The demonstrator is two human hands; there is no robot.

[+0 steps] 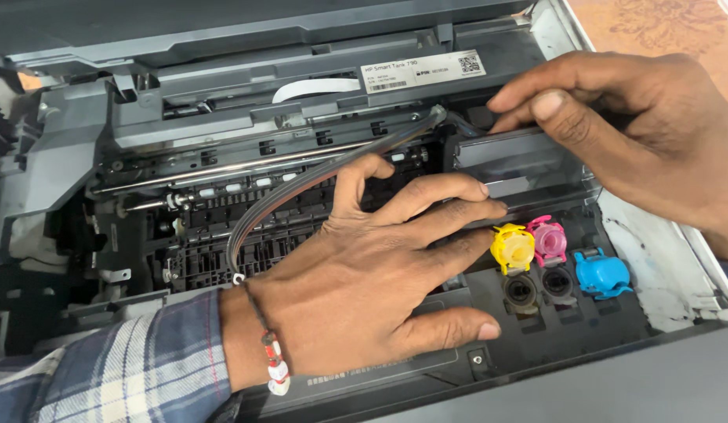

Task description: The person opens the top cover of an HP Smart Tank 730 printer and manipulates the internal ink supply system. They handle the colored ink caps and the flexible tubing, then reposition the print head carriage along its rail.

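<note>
An opened grey ink-tank printer fills the view, its insides exposed. My left hand lies flat across the middle with fingers spread, its fingertips touching the dark print carriage block and its thumb by a curved bundle of ink tubes. My right hand comes in from the right, with thumb and fingers pressed on the top edge of the same carriage block. Below the carriage stand a yellow cap, a pink cap and a blue cap over the ink tank ports.
A metal guide rod and black rollers run across the printer's middle. A white label sits on the rear bar. A black gear shows at the far left. Patterned orange cloth lies beyond the printer's right corner.
</note>
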